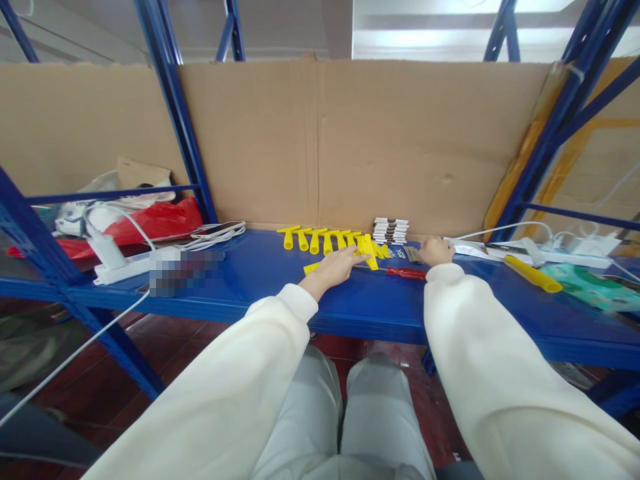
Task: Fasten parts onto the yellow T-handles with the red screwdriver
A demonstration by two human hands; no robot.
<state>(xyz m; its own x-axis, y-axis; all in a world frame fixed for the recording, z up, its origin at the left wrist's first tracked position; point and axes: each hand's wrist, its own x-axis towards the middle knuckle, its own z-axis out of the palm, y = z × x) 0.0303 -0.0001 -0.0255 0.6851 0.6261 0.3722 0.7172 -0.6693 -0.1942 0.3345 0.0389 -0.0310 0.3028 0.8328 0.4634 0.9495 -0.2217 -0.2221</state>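
My left hand (334, 268) lies over a yellow T-shaped plastic scraper (370, 257) on the blue shelf. The handle end shows left of my hand and the wide head beyond my fingertips; my fingers appear closed around it. Several similar yellow scrapers (315, 241) stand in a row behind. My right hand (436, 252) is curled beside some small flat metal pieces (413, 254); what its fingers hold is hidden. Between the hands lies a screwdriver with a red handle (406, 273). Small white boxes (390, 231) are stacked at the back.
A cardboard panel (250, 147) closes off the back of the blue shelf (270, 287). At left are a power strip (135, 263), cables and a red bag (160, 220). Over on the right lie a yellow tube-like piece (534, 275), a green packet (590, 285) and white plugs.
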